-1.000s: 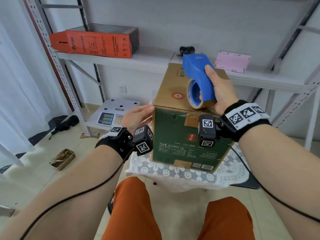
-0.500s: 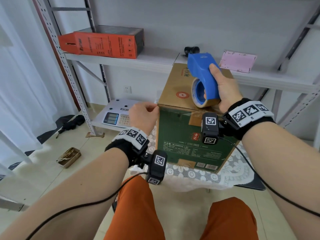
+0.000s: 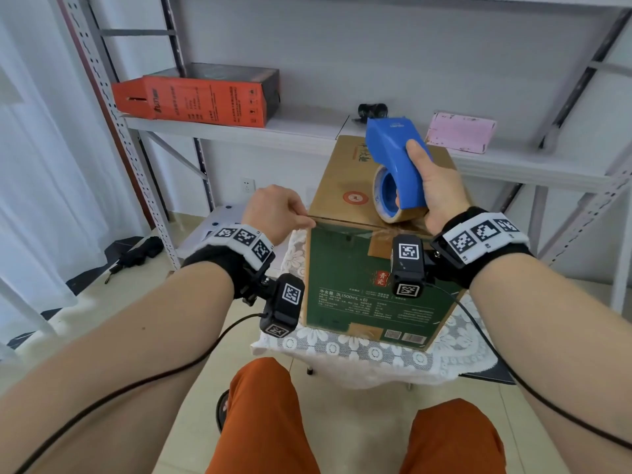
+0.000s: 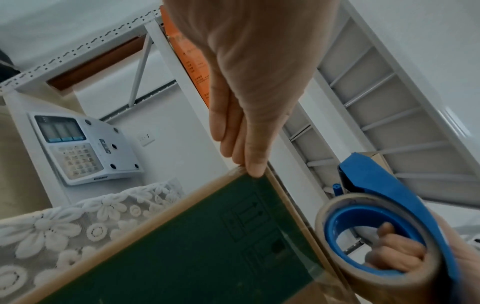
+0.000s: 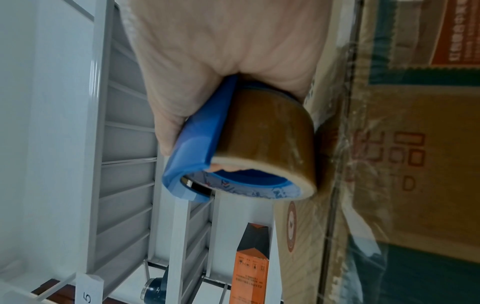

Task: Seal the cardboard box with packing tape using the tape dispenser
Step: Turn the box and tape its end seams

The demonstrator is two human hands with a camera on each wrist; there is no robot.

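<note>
Head view, near field: orange trouser knees (image 3: 260,415) are seen lowest in frame, both forearms reaching forward. A green-and-brown printed cardboard box (image 3: 369,285) stands upright on a white lace floral cloth (image 3: 359,350) draped over a small table.

Left hand (image 3: 273,213): curled, thumb and fingertips pinched at the box's top near-left corner. In the left wrist view the thumb tip (image 4: 255,168) is seen pressed on that corner edge; whether a tape end is caught beneath it cannot be told.

Right hand (image 3: 434,186): clamped round the blue plastic tape dispenser (image 3: 398,165), fingers through the core. The brown packing tape roll (image 5: 270,131) is touching the box top at its near edge, right of centre. A clear film appears to be stretched over the box face in the right wrist view.

Far field: a grey metal shelf rack (image 3: 307,131) carries a long orange carton (image 3: 195,97) and a pink flat packet (image 3: 460,131).

Risks, judged:
- Tape could be laid off the flap seam, since the roll sits right of centre.
- Wrinkles or bubbles are likely if tension is lost.
- The box could be dragged on the loose cloth if the corner pinch gives way.
- Film may fold on itself and stick.
</note>
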